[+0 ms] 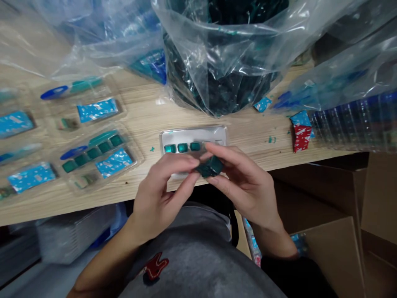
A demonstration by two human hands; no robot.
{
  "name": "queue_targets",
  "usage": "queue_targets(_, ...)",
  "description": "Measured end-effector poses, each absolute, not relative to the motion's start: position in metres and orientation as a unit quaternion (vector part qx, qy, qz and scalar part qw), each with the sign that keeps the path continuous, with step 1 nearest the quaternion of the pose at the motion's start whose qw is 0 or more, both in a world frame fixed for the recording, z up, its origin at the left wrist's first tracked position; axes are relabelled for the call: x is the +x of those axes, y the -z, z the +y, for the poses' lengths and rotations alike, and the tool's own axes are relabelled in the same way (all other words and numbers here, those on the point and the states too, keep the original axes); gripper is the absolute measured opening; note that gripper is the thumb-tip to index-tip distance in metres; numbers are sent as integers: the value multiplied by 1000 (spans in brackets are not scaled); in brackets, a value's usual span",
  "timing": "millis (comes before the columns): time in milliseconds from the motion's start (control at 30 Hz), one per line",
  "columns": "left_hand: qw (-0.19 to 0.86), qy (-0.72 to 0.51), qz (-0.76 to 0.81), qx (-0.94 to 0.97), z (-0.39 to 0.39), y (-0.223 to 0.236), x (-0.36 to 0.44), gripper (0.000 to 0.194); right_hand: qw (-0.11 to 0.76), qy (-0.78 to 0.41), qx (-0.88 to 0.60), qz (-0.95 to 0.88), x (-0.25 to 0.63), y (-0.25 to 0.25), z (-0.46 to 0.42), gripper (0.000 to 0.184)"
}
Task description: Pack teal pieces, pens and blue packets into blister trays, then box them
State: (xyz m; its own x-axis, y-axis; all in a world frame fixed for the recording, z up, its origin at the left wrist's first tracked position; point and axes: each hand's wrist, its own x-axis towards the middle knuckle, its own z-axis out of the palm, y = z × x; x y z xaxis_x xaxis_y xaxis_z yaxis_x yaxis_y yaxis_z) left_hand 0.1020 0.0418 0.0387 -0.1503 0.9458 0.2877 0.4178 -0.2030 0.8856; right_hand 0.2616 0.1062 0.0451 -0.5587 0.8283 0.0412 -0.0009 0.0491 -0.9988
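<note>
A dark green, glossy block [211, 167] is between my two hands, above the table's front edge. My right hand [252, 186] grips it from the right, with fingers on top and the thumb below. The thumb and forefinger of my left hand [161, 190] are pinched at the block's left end. Just behind my fingers lies a shallow clear-rimmed tray [194, 133]. In it sits a row of small green cubes, with three visible: a left cube [169, 148], a middle cube [182, 147] and a right cube [194, 146]. My hands cover the tray's near part.
A large clear plastic bag [217, 62] of dark green pieces stands behind the tray. On the left are several clear blister packs [136, 155] holding blue packets [114, 163] and blue-green tools. Stacked clear trays [350, 124], a red packet [302, 138] and cardboard boxes [322, 248] are right.
</note>
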Motion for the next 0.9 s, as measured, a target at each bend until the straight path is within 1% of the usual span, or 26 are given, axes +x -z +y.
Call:
queue_targets(100, 238, -447, 564, 652, 42, -41, 97, 36, 357, -610, -339, -621, 261, -45, 106, 29)
queue_targets(233, 180, -397, 579, 689, 45, -45, 95, 22, 381, -627, -378, -565, 258, -43, 103, 23)
queue_targets(300, 155, -378, 579, 706, 46, -46, 97, 16, 379, -644, -384, -543, 258, -40, 102, 21)
queue_targets(367, 161, -374, 582, 704, 45, -47, 99, 13, 363, -676, -378, -517, 260, -36, 102, 20)
queue_targets(433, 222, -387, 583, 679, 44, -45, 100, 11, 349, -731, -351, -470, 263, -31, 103, 17)
queue_targets(500, 336, -429, 579, 607, 42, -43, 99, 8, 357, -784, -313, -400, 267, -27, 106, 9)
queue_targets(533, 400, -460, 573, 548, 40, -41, 99, 7, 375, -795, -304, -368, 269, -25, 108, 8)
queue_targets(600, 506, -520, 554, 409, 39, -37, 97, 13, 420, -779, -317, -342, 272, -24, 111, 9)
queue_targets(667, 572, -556, 524, 300, 38, -35, 96, 18, 431, -748, -340, -373, 273, -25, 110, 14)
queue_targets(767, 613, -567, 493, 244, 40, -36, 98, 16, 386, -706, -344, -484, 269, -30, 106, 20)
queue_targets(900, 616, -556, 501, 246, 40, -38, 104, 15, 373, -564, -313, -667, 262, -40, 100, 29)
